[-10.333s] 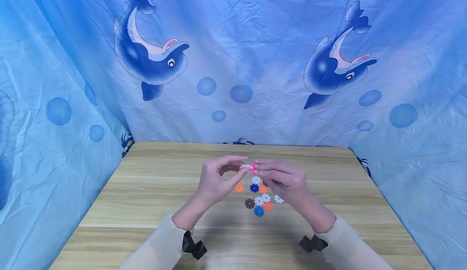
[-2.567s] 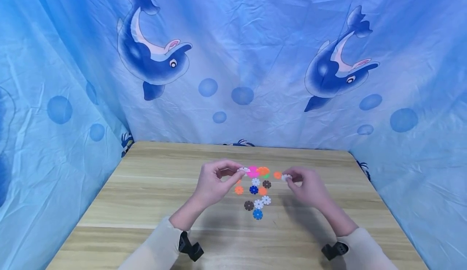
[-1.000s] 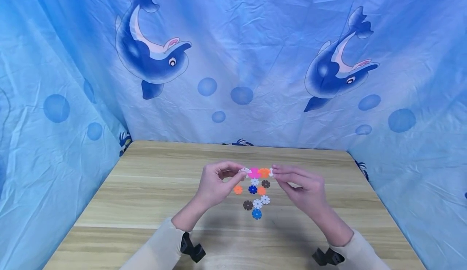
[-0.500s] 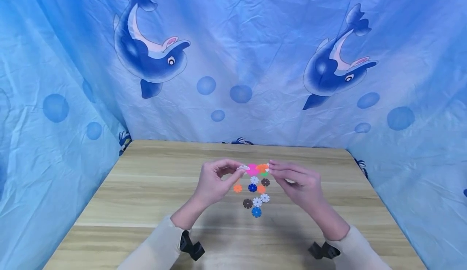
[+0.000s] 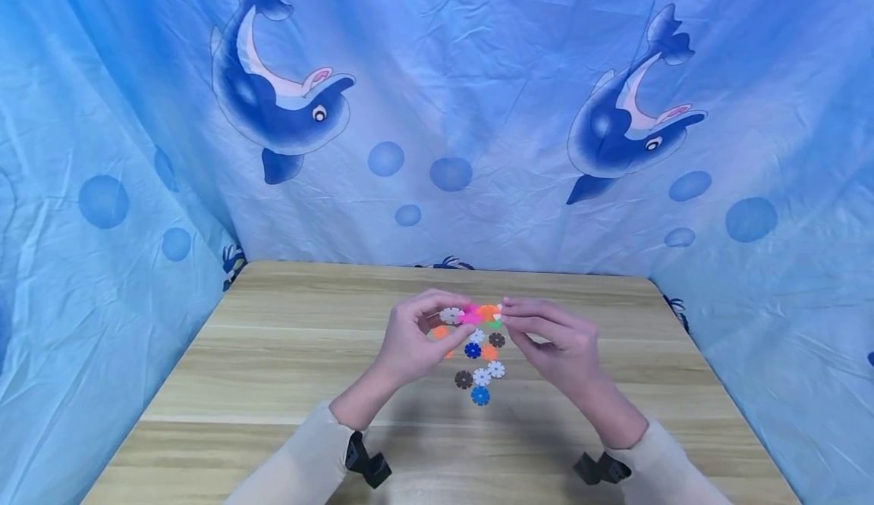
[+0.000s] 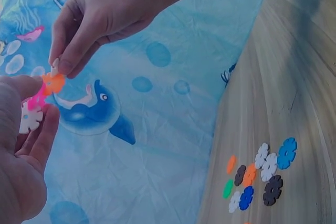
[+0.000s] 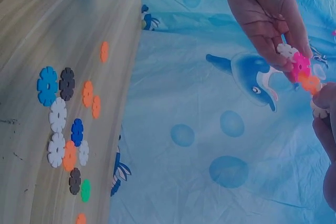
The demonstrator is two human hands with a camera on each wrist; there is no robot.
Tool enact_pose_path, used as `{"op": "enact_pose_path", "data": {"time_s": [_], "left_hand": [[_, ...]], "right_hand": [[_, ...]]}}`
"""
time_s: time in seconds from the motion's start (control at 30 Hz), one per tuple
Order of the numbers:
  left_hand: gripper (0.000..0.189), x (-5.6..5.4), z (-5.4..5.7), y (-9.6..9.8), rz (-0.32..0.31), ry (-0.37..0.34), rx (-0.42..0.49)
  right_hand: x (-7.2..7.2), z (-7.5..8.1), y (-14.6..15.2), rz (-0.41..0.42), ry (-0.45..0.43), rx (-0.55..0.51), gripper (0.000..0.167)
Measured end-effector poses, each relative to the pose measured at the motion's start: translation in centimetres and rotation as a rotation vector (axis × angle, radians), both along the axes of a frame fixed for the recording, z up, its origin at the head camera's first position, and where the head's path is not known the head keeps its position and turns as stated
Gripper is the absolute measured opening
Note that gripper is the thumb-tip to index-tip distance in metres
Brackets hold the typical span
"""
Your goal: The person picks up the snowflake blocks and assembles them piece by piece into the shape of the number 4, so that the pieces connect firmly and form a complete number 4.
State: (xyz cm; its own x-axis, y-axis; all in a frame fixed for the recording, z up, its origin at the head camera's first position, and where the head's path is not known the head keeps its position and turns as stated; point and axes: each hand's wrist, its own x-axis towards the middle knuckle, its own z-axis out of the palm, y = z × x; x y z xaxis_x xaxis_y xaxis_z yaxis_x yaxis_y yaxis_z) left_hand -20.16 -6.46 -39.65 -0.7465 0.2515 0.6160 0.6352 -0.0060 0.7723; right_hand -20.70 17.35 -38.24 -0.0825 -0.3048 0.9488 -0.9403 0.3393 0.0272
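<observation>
A short row of notched plastic snowflake discs is held up above the table by both hands. From left to right it runs white disc (image 5: 451,315), pink disc (image 5: 471,315), orange disc (image 5: 488,313), then a second white disc (image 7: 319,109). My left hand (image 5: 419,342) pinches the pink disc between thumb and fingers, while the left white disc shows inside its curve. At the other end, my right hand (image 5: 556,334) pinches the second white disc at the edge of the orange one. Fingertips hide much of that white disc.
Several loose discs lie on the wooden table (image 5: 273,384) below the hands: a light blue disc (image 5: 481,396), brown disc (image 5: 463,379), dark blue disc (image 5: 473,350), green disc (image 7: 85,190), plus white and orange ones. A dolphin-print curtain (image 5: 478,111) surrounds the back and sides.
My right hand has brought a white disc leftward from the table's right side to the orange disc. My left hand has shifted its pinch from the left white disc to the pink one.
</observation>
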Motion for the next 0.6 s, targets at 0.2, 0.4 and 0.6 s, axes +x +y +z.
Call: {"op": "enact_pose_path", "data": {"time_s": [0.2,0.4,0.6], "left_hand": [[0.023,-0.1,0.1,-0.5,0.001,0.009,0.018],[0.025,-0.3,0.4,-1.4,0.017,0.002,0.049],[0.030,-0.4,0.3,-1.9,0.023,0.010,0.064]], "right_hand": [[0.0,-0.2,0.2,-0.057,-0.053,0.035,0.018],[-0.3,-0.7,1.3,-0.190,-0.214,0.047,0.033],[-1.0,-2.4,2.2,-0.291,-0.365,0.136,0.030]]}}
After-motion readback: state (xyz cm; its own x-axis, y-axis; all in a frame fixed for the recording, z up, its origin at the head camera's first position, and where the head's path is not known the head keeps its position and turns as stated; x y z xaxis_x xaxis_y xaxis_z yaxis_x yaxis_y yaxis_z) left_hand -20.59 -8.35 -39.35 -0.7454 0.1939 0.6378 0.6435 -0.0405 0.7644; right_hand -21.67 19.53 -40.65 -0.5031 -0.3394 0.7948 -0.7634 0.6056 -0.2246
